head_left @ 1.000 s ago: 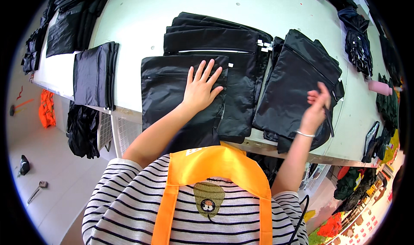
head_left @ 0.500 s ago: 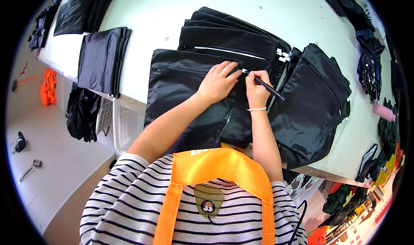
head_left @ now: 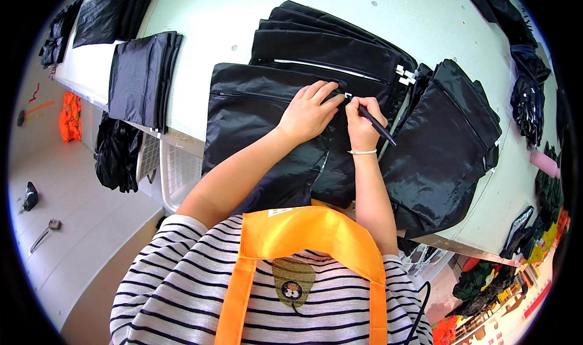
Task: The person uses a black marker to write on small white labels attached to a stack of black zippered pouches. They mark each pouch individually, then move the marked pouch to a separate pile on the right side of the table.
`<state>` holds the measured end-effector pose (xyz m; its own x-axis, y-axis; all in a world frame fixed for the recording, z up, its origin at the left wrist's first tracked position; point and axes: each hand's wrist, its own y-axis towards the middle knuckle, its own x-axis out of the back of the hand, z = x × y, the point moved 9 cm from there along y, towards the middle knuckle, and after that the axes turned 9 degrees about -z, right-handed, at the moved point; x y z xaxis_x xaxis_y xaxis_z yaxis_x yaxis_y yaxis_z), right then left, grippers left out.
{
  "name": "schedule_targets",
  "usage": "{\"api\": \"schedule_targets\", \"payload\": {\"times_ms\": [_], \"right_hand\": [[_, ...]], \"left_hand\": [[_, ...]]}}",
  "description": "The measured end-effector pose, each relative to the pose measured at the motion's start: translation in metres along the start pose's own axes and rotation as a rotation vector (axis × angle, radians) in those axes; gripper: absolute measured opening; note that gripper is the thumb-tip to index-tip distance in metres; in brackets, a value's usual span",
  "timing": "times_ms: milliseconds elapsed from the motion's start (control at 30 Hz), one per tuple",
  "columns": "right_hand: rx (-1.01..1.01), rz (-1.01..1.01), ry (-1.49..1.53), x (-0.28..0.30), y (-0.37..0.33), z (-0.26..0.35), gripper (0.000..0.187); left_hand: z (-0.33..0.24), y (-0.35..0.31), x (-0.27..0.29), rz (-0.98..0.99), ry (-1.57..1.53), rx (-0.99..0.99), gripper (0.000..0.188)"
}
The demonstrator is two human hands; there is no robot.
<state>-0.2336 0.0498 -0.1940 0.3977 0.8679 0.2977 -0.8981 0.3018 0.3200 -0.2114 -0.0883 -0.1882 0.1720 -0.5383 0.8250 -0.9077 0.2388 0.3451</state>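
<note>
Near the edge of the table point(head_left: 206, 23) before us lies the front black fabric piece point(head_left: 249, 126), a small white tag point(head_left: 348, 95) at its upper right corner. We press our left hand point(head_left: 305, 115) on it, fingers extended and slightly apart; our right hand point(head_left: 363, 129) pinches a black pen point(head_left: 382, 129) beside the tag. Behind fan more black pieces point(head_left: 322, 46); a black stack point(head_left: 434, 150) lies just right, another pile point(head_left: 136, 78) apart at left.
</note>
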Motion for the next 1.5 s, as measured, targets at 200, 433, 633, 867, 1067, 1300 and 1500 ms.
{"api": "schedule_targets", "payload": {"times_ms": [200,433,633,867,1067,1300,1500], "right_hand": [[0.029,0.025,-0.042,0.0,-0.003,-0.003,0.012],[-0.186,-0.008,0.193,0.017,-0.008,-0.02,0.013],[-0.012,0.189,-0.071,0.027,-0.046,0.024,0.026],[-0.538,0.049,0.276,0.08,-0.068,0.03,0.013],[-0.119,-0.044,-0.469,0.272,0.05,0.033,0.015],[-0.297,-0.116,-0.463,0.429,0.053,-0.064,0.012],[-0.224,-0.344,-0.166,0.319,0.071,0.011,0.029]], "left_hand": [[-0.002,0.001,0.002,-0.005,0.009,-0.004,0.03],[0.009,0.0,0.012,-0.131,0.086,0.108,0.05],[0.023,0.019,0.032,-0.263,0.036,0.119,0.018],[-0.038,0.079,0.11,-0.679,-0.284,0.02,0.027],[-0.034,0.076,-0.002,-0.098,-0.064,-0.033,0.07],[-0.006,0.029,-0.036,0.121,0.133,-0.088,0.074],[0.027,0.026,-0.015,0.132,0.187,-0.109,0.075]]}}
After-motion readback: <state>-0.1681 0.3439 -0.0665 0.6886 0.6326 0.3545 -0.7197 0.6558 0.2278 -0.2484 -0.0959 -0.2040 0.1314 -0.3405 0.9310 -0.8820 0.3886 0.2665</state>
